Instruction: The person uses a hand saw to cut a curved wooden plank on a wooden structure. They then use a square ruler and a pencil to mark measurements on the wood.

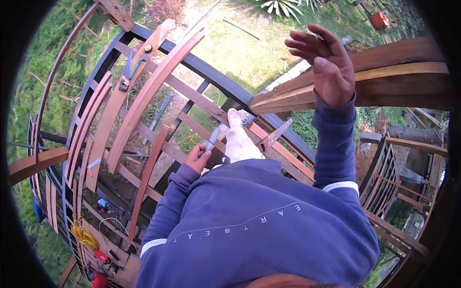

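The person stands high on a framework of dark metal beams (211, 72) crossed by reddish wooden slats (144, 96), seen from above, with grass (240, 48) far below.

The left hand (198, 157) is low and close to the body, just above the blue sweatshirt's left sleeve (165, 211). Its fingers (194, 152) are curled shut around a slim grey-blue tool (211, 139), which sticks up and away from the fist; what kind of tool it is cannot be told. The tool's far end lies just beside a light-coloured shoe (240, 139) that is planted on a slat near the dark beam.

The right hand (326, 62) is raised, palm open, with the fingers (307, 41) spread and slightly bent, pinching nothing. It hovers above a thick curved brown timber (384, 77) that runs toward the right edge; whether the wrist touches the timber cannot be told.

A narrow pointed strip of wood (276, 134) lies just right of the shoe. On the long curved plank (125, 91) to the left rests a small clamp-like tool with a blue-green handle (132, 69). At the lower left corner of the framework lie a coil of yellow cord (84, 235) and some red tools (100, 269).
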A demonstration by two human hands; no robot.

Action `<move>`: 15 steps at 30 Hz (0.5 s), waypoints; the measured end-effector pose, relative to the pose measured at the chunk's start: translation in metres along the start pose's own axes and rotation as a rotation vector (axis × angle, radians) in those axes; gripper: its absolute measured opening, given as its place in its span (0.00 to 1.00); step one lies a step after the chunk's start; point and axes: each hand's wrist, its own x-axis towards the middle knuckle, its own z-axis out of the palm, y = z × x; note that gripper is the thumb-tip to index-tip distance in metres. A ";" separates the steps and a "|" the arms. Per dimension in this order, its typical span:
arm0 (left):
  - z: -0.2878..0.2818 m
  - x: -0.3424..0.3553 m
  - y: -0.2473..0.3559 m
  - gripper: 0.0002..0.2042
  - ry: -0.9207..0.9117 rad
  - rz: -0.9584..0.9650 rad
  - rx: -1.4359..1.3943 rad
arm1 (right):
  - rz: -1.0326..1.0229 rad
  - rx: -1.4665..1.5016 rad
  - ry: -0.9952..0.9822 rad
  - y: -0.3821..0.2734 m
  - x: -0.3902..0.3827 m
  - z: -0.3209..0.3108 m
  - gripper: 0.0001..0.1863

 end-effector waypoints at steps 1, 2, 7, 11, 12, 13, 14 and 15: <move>0.016 0.016 -0.001 0.14 0.025 0.045 0.089 | 0.004 -0.125 0.001 0.018 0.022 -0.001 0.22; 0.032 0.035 0.001 0.14 0.043 0.099 0.180 | 0.147 -0.122 -0.047 0.048 0.053 -0.009 0.24; 0.096 0.126 0.016 0.18 0.024 0.008 0.414 | 0.294 -0.472 -0.183 0.234 0.158 -0.006 0.19; 0.143 0.190 0.011 0.18 -0.111 0.044 0.264 | 0.481 -0.728 -0.112 0.345 0.151 -0.041 0.19; 0.149 0.196 0.007 0.18 -0.048 0.016 0.227 | 0.491 -0.761 -0.231 0.386 0.147 -0.031 0.19; 0.159 0.198 0.006 0.17 -0.045 -0.002 0.195 | 0.490 -0.837 -0.324 0.405 0.142 -0.030 0.20; 0.168 0.204 0.005 0.17 -0.050 -0.005 0.175 | 0.526 -0.838 -0.356 0.414 0.134 -0.036 0.19; 0.176 0.212 0.006 0.17 -0.069 -0.008 0.157 | 0.557 -0.873 -0.470 0.423 0.121 -0.054 0.22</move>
